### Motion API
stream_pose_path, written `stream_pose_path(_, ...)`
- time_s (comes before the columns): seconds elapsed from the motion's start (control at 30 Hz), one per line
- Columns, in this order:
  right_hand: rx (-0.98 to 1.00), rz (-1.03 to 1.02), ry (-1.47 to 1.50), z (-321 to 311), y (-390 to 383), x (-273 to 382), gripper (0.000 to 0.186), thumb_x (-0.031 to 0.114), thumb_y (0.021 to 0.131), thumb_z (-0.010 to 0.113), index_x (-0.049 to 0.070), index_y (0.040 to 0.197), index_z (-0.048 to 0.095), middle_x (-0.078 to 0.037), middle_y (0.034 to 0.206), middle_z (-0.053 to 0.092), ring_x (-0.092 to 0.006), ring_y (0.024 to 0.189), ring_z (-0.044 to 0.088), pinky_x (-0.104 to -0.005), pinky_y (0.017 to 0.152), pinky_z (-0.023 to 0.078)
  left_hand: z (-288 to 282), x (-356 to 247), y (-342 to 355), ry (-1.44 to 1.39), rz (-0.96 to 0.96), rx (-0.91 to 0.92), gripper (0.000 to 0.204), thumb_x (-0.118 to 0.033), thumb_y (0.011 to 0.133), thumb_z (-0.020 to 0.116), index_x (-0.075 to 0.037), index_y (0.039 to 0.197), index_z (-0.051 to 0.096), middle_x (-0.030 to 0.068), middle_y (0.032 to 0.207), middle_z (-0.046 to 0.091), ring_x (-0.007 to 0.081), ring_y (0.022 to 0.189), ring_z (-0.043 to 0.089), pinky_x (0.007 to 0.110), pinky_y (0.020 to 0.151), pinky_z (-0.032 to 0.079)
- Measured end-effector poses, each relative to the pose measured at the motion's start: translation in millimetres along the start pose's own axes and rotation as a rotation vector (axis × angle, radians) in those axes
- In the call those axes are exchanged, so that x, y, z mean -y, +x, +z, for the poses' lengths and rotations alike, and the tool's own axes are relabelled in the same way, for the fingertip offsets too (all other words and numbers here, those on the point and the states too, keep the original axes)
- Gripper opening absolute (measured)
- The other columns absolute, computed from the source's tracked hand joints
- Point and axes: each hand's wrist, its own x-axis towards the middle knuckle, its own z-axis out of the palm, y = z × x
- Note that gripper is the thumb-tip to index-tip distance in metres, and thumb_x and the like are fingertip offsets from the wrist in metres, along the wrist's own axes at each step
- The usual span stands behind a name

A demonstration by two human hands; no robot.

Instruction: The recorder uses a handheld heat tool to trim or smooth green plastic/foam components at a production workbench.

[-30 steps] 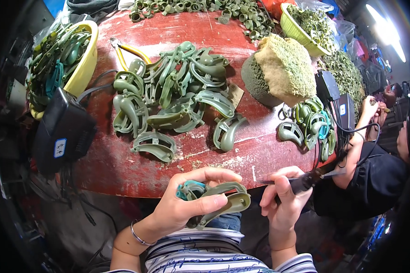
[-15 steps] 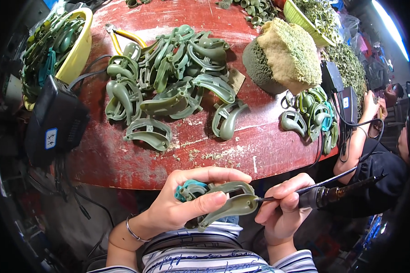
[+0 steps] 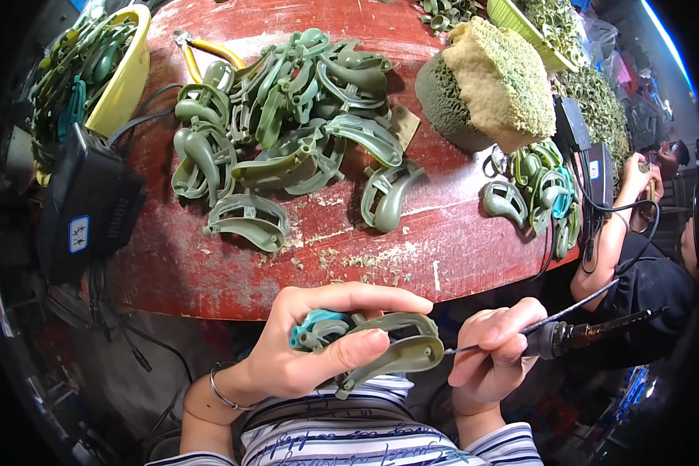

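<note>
My left hand point(image 3: 318, 342) is closed around a hollow, curved olive-green plastic piece point(image 3: 412, 353), with a teal part point(image 3: 311, 326) showing near the palm. Its thumb presses on top and the index finger runs along the far side. On the right, my right hand point(image 3: 493, 353) pinches a thin dark pointed tool point(image 3: 466, 349), whose tip is at the piece's right end; whether it touches I cannot tell. A soldering-iron-like tool point(image 3: 551, 340) with a black handle and a browned shaft also sits in that hand, its tip pointing right, away from the piece.
Similar green pieces point(image 3: 287, 155) lie heaped on the worn red table point(image 3: 326, 287), beside yellow-handled cutters point(image 3: 213, 50). A sponge-like block point(image 3: 489, 85), a yellow basket point(image 3: 136, 74) and black boxes with cables point(image 3: 85, 202) stand around. At right is another person's arm point(image 3: 606, 241).
My right hand has shifted slightly right, and the thin tip sits a little lower and further right. My left hand still holds the green piece. The whole view has shifted slightly.
</note>
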Motion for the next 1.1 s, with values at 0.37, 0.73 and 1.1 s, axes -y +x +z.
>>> stream_pose_path(0.37,-0.028,0.148,-0.057,0,1,3,0.038,0.034,0.074,0.067,-0.003,0.07,0.061,-0.015,0.053,0.058,-0.0167,0.041,0.053,-0.0233,0.036,0.039,-17,7,5,0.018,0.07,0.213,0.031,-0.015,0.083,0.056,0.004,0.107,0.057,0.0109,0.094,0.063,0.0123,0.088,0.057,0.024,0.08,0.044)
stream_pose_path(0.73,-0.035,0.144,-0.068,-5,3,0,0.042,0.038,0.074,0.066,-0.004,0.071,0.06,-0.013,0.052,0.057,-0.0164,0.043,0.054,-0.0237,0.037,0.039,2,2,4,0.033,-0.052,-0.006,0.043,-0.026,0.065,0.063,0.008,0.093,0.063,0.0146,0.08,0.064,0.0138,0.071,0.058,0.023,0.067,0.045)
stream_pose_path(1.1,-0.055,0.094,-0.11,-7,-1,0,0.045,0.046,0.073,0.065,0.001,0.067,0.062,-0.01,0.05,0.056,-0.0135,0.038,0.05,-0.0222,0.034,0.035,2,1,4,0.088,-0.012,0.009,0.041,-0.026,0.067,0.063,0.007,0.091,0.063,0.0152,0.084,0.064,0.0152,0.074,0.059,0.024,0.069,0.045)
